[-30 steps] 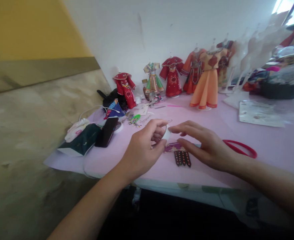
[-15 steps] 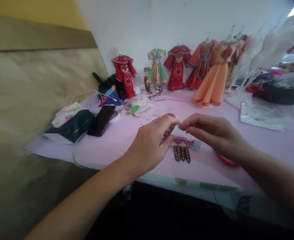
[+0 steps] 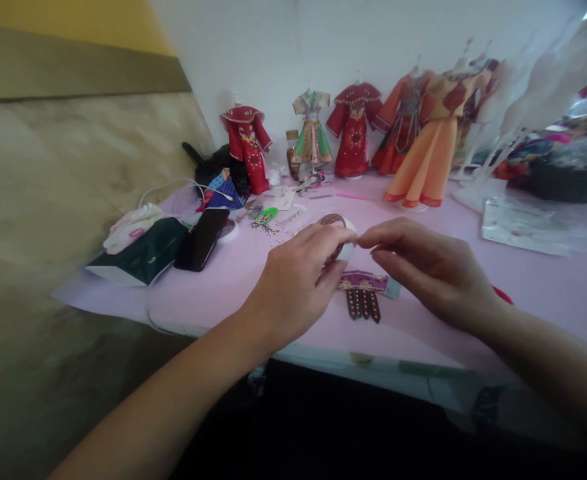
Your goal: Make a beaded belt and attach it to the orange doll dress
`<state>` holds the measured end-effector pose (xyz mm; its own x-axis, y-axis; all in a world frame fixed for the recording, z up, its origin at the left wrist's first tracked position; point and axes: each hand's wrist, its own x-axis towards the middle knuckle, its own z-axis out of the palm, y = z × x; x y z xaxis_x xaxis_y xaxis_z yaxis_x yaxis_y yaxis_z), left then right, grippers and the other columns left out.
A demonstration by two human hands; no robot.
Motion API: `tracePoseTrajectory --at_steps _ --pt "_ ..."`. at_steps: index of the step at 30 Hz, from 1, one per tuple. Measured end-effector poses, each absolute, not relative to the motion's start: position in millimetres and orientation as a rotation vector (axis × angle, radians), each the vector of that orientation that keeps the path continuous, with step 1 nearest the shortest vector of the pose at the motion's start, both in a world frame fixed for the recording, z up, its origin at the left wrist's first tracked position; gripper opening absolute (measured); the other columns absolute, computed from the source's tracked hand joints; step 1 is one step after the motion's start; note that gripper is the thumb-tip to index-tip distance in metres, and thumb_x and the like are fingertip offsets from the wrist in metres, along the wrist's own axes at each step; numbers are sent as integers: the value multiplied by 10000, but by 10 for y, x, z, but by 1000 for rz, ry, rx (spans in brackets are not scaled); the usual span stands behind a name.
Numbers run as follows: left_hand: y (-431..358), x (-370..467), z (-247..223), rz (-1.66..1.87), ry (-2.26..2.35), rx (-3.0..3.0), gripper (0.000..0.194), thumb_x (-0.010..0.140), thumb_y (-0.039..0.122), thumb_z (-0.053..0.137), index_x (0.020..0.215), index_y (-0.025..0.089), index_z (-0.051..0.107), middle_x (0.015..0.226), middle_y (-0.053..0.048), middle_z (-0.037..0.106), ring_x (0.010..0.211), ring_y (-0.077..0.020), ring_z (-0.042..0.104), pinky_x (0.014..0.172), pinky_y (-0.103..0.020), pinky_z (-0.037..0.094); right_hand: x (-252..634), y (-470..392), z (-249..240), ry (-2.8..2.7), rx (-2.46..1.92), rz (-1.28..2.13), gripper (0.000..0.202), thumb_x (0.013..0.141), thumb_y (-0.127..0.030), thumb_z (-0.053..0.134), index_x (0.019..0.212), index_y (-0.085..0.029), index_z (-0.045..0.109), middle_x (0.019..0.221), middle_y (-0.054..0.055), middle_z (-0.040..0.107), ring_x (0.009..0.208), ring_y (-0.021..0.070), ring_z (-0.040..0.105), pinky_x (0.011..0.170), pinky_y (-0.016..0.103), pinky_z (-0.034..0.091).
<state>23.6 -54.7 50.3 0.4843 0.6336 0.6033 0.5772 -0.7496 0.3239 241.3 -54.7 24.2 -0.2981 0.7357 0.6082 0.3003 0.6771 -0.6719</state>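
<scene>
- White ring-shaped roll [image 3: 348,249] is held above the pink-covered table [image 3: 213,293], gripped by the curled fingers and thumb of the left hand [image 3: 298,280].
- More of the roll's rim and its dark round middle is exposed above the left knuckles than half a second ago, when it was mostly hidden.
- The right hand [image 3: 428,270] is half closed, its fingertips brought beside the roll; whether anything is pinched there cannot be told.
- The red hoop [image 3: 503,295] is now seen only as a short arc beyond the right wrist.
- Below the hands, a purple beaded strip [image 3: 363,281] is laid by black studded strips [image 3: 364,305].
- Reddish-brown contents are held in a small clear jar [image 3: 292,155] near the wall.
- Crumpled clear plastic is heaped in a black basket [image 3: 568,181] at far right.
- A pale cloth [image 3: 132,229] is rested on a dark green box [image 3: 146,255]; its inside is not shown.
- Tiny loose beads [image 3: 264,227] are scattered by a bright green oval piece [image 3: 266,215].
</scene>
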Motion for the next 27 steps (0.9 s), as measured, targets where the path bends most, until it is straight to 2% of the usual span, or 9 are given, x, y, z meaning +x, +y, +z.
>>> tracePoseTrajectory --at_steps 9,12,17,19,22,27 --pt "-548 250 463 1107 1092 2653 292 909 70 614 1165 202 661 1109 -36 751 912 -150 730 869 -285 593 2415 -569 222 -1876 -804 665 225 1015 -257 613 1225 -293 684 1197 26 721 1113 225 683 1016 416 580" --pt "-542 256 457 1103 1071 2673 288 911 59 611 1165 186 659 1122 -44 751 933 -149 732 884 -281 589 2413 -568 211 -1851 -785 711 204 1015 -241 621 1206 -269 690 1178 31 724 1110 212 688 1006 385 586" --pt "-521 250 445 1144 1042 2699 283 906 61 635 1166 168 657 1128 -56 754 953 -158 735 887 -285 590 2394 -560 211 -1783 -726 881 230 1016 -221 630 1243 -251 651 1044 19 742 1008 166 717 889 291 621" --pt "-519 248 442 1161 1031 2709 277 908 69 638 1161 179 657 1117 -50 755 934 -154 734 862 -282 594 2383 -555 209 -1762 -724 857 198 1008 -219 641 1203 -246 664 1028 15 734 991 157 712 873 275 618" --pt "-527 251 444 1185 1020 2689 290 897 64 650 1160 184 647 1066 -38 746 905 -147 729 821 -266 592 2371 -555 192 -1743 -764 739 165 994 -204 653 1149 -245 687 1103 21 714 1059 164 688 952 291 591" --pt "-540 263 438 1183 1051 2607 317 866 20 652 1150 160 623 995 -27 721 874 -137 719 807 -253 584 2373 -589 130 -1810 -789 726 251 1012 -229 636 1260 -258 666 1234 27 696 1134 179 672 1016 320 559"
